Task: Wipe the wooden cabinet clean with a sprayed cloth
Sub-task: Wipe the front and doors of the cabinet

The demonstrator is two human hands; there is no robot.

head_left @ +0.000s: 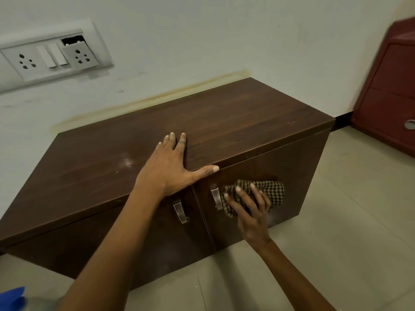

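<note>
A low dark wooden cabinet (235, 117) stands against the white wall, with two front doors and two metal handles. My left hand (170, 167) lies flat and open on the cabinet's top near its front edge, thumb along the edge. My right hand (251, 212) presses a brown checked cloth (267, 193) against the right door, just right of that door's handle (216, 198). The left door's handle (180, 211) is free.
A switch and socket panel (54, 56) sits on the wall at upper left. A reddish-brown plastic drawer unit (388, 90) stands on the floor at right. A blue object (13, 298) shows at the bottom left corner. Grey floor tiles (348, 232) lie in front.
</note>
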